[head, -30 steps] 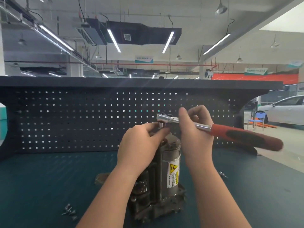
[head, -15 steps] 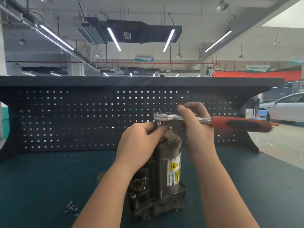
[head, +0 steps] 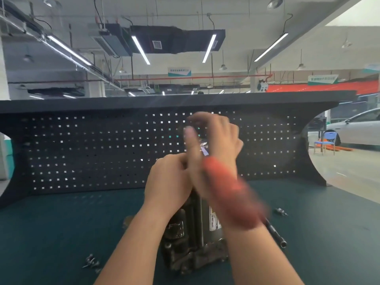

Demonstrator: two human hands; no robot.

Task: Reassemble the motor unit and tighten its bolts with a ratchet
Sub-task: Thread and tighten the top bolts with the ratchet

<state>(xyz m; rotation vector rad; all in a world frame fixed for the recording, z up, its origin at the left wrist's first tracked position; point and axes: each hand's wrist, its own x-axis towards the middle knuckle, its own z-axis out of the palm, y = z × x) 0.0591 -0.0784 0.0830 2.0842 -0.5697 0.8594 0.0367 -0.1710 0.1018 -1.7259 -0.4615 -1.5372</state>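
Near the front edge of the bench (head: 51, 227), about midway along it, the motor unit (head: 197, 239) stands upright: a grimy, dull-metal cylinder on a rough, corroded cast base, with a white warning label on its right flank. The left hand (head: 167, 179) curls over the unit's top, fingers bent around the upper housing. The right hand (head: 216, 145) is raised just behind and above it, smeared by motion blur, its fingers bent around the head end of the ratchet (head: 230, 194); how tightly they close cannot be told. The ratchet's handle is a soft red-orange blur with a darker patch, slanting down to the right across the right forearm, and only a sliver of bright steel shaft shows between the fingers. Both forearms cover much of the motor unit, hiding its top and its bolts. The bench top is a matte, dark teal mat. A small cluster of shiny bolts (head: 90, 262) lies near the front edge, left of the unit; a slim dark extension bar (head: 275, 233) lies just right of the right forearm, and a small silvery socket piece (head: 280, 211) sits farther right. A black pegboard (head: 82, 153) with square holes rises along the back edge.
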